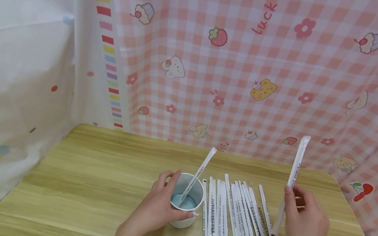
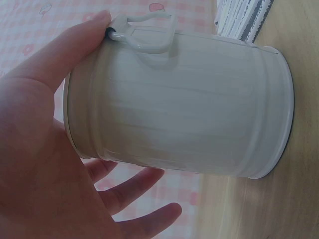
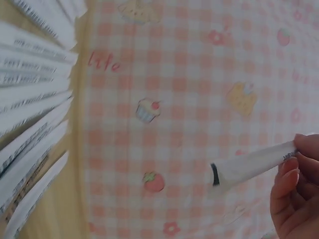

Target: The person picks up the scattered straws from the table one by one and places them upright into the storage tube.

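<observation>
In the head view my left hand (image 1: 152,212) holds a small white pail-shaped cup (image 1: 184,223), fingers at the far side of the rim and thumb at the near side. The left wrist view shows its ridged wall and a white loop handle (image 2: 154,47) near the thumb. One slim white paper-wrapped stick (image 1: 203,167) with dark print leans inside it, over a bluish bottom. At the right, my right hand (image 1: 306,227) pinches another such wrapped stick (image 1: 298,159) between thumb and fingers, nearly upright; the right wrist view shows its dark-banded end (image 3: 216,174).
Several more wrapped sticks (image 1: 213,219) lie side by side on the wooden table (image 1: 95,185), between the cup and my right hand. A pink checked cloth (image 1: 237,69) hangs behind the table, and a white patterned cloth (image 1: 36,67) hangs at the left.
</observation>
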Motion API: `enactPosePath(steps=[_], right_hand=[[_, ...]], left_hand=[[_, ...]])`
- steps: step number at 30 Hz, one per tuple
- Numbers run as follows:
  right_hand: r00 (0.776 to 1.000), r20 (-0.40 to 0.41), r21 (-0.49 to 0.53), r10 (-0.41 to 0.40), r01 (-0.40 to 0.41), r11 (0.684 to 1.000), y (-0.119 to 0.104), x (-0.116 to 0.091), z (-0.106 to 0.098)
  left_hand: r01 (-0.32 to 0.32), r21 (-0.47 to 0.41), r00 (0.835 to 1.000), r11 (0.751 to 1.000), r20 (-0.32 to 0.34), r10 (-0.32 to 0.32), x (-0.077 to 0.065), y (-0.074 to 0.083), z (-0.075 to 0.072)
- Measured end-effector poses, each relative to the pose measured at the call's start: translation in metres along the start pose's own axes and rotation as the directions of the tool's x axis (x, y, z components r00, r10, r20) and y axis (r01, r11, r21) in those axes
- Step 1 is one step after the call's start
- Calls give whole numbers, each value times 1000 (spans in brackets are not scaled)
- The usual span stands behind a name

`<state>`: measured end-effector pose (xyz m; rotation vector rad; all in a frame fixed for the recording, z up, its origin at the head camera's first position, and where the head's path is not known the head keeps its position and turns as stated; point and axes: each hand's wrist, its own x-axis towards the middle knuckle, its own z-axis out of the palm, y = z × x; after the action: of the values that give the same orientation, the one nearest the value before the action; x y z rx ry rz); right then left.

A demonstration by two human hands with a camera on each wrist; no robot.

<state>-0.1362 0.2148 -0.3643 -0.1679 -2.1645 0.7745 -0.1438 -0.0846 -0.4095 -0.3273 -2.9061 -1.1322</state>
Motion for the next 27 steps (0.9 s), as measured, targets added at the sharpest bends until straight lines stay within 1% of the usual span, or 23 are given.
enactPosePath(steps=[4,6,10,12,14,16,17,18,19,21,25,27], right_hand=[[996,-68,86,-56,62,994,-23,-4,-2],[992,-85,126,-88,99,987,-35,-7,-3],[979,-132,249,-156,185,951,-59,-15,-3],[970,-156,333,-185,228,915,-70,-20,-1],[960,-175,421,-218,273,865,-81,-25,1],[945,-202,491,-258,326,808,-90,-29,4],[935,-215,519,-283,355,777,-95,-31,6],[924,-223,536,-310,381,753,-99,-34,9],[917,-219,541,-334,398,741,-103,-36,11],[904,-206,538,-375,425,728,-110,-41,16],[891,-150,530,-429,438,726,-119,-51,26],[884,-131,542,-449,443,714,-119,-54,32]], left_hand=[[7,-5,1000,1000,8,-6,0,0,-1],[3,-3,1000,1000,8,-3,-1,0,-1],[-8,-1,1000,1000,2,8,-1,0,0],[-11,0,1000,1000,1,11,0,0,0],[-11,5,1000,1000,1,11,0,0,0],[-14,6,1000,1000,-1,14,1,-1,1],[-16,6,1000,1000,-3,16,1,-1,1],[-17,7,1000,1000,-5,17,0,-1,1],[-20,6,1000,1000,-7,20,0,-1,1],[-26,7,1000,1000,-12,26,0,-2,1],[-45,9,999,999,-20,45,-1,-2,0],[-51,14,998,999,-25,52,-1,-3,0]])
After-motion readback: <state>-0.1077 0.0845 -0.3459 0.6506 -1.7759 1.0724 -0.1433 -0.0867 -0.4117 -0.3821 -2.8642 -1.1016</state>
